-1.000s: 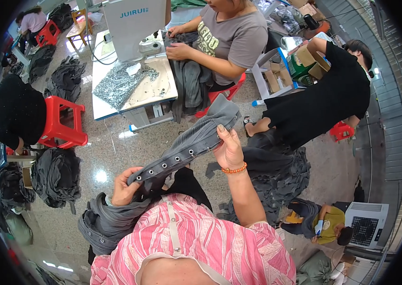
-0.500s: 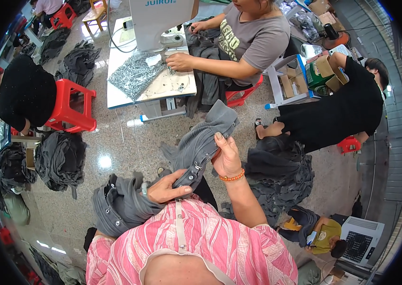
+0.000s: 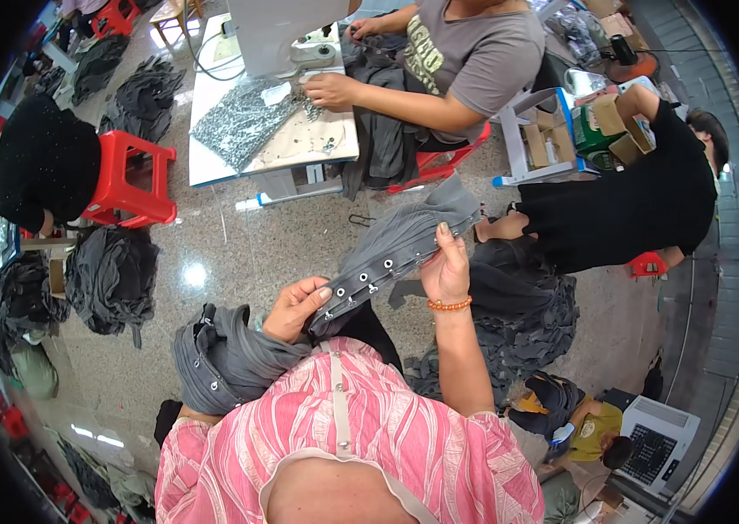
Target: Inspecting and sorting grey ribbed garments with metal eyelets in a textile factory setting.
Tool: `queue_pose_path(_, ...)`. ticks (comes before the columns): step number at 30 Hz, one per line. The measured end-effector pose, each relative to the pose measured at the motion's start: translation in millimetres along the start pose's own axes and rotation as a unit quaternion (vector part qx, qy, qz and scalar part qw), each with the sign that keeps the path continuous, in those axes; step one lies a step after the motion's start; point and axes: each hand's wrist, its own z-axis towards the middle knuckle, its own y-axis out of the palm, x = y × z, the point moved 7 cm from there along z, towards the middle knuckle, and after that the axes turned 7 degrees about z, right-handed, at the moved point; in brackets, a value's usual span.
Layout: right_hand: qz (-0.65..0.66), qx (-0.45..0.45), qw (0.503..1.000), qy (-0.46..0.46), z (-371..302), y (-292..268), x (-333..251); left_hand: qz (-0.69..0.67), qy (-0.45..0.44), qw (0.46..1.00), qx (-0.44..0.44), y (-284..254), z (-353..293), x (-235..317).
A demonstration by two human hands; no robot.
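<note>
A dark grey garment (image 3: 404, 229) with rows of metal snap buttons is stretched between my two hands in front of my chest. My left hand (image 3: 296, 311) pinches the near end of the snap strip, thumb on top. Farther out to the right, my right hand (image 3: 446, 269) grips the far end near the collar, thumb pressed on the strip's edge. Over my left forearm hangs a bundle of similar grey garments (image 3: 234, 362), with snaps along its edge.
Ahead, a person in a grey shirt works at a white machine table (image 3: 300, 144) bearing a bag of small metal parts (image 3: 243, 122). Grey garment piles (image 3: 112, 279) lie on the floor left and right (image 3: 518, 323). A red stool (image 3: 134, 183) stands left; a person in black bends over at right.
Both hands have moved, the right one outward to the right and the left one up along the strip. The garment is now pulled straighter, its snaps in line.
</note>
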Motion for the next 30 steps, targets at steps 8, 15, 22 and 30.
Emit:
queue_pose_path(8, 0.005, 0.003, 0.999, 0.039, 32, -19, -4, -0.039, 0.004, 0.998, 0.053, 4, 17, 7)
queue_pose_path(15, -0.039, 0.006, 0.996, 0.076, 53, -28, -1, 0.032, -0.014, 0.994, 0.106, 8, 26, 7)
queue_pose_path(22, -0.045, -0.022, 0.990, 0.133, 57, -21, 1, 0.173, -0.087, 0.981, 0.017, 45, 40, 2)
queue_pose_path(30, -0.040, -0.006, 0.989, 0.142, 85, -32, -6, 0.128, -0.028, 0.991, 0.011, 59, 64, 4)
